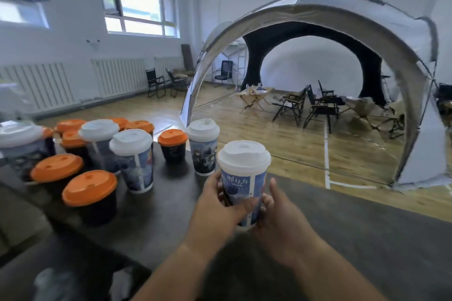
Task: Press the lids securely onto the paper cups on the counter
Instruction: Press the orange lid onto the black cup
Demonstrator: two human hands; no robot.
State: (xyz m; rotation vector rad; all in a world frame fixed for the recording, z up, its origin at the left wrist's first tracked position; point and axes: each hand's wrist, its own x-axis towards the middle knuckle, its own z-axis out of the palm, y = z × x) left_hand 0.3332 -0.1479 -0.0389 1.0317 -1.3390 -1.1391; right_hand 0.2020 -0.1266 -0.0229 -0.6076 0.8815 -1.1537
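While the left grip (pixel 215 205) and right grip (pixel 277 223) clasp the blue cup (pixel 242 178) near the desk's (pixel 354 232) far edge, lidded cups (pixel 133 166) crowd its left end.

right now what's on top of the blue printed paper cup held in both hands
A white plastic dome lid sits on its rim, hiding whatever is inside. The left hand and right hand grip the blue printed paper cup low down.

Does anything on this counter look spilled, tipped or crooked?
Nothing stands out: all cups stand upright with lids on, no spill on the counter, left hand and right hand gripping the nearest cup.
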